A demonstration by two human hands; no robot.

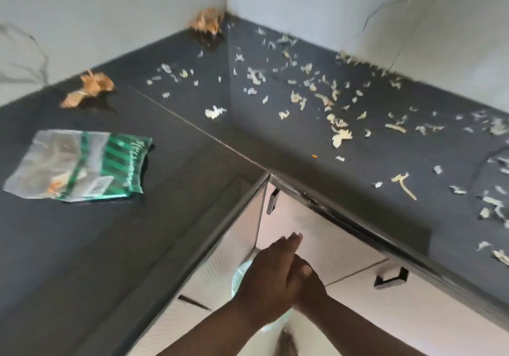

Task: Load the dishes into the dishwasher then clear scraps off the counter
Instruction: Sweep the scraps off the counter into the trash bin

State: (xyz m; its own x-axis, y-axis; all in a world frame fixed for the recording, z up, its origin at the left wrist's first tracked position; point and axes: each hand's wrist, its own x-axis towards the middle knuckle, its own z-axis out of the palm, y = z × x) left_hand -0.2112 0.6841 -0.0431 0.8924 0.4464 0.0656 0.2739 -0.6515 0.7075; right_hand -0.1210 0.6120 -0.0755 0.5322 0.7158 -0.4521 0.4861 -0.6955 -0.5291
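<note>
Scrap-clearing step: left hand [271, 276] and right hand [305, 287] rub together, flat, holding nothing; next, gather pale vegetable scraps [341, 135] beyond them on the dark bench [192, 190].

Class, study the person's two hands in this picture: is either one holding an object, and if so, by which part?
Nothing is held. The left hand and right hand are pressed palm to palm below the dark counter's edge, over a clear-lined bin.

Your two forearms come into view bare, with no sleeves showing on either. Your left hand [268, 278] and right hand [307, 287] are bare too, with no gloves, rings, or watch to be seen. A short, plain thumbnail shows on the right hand.
</note>
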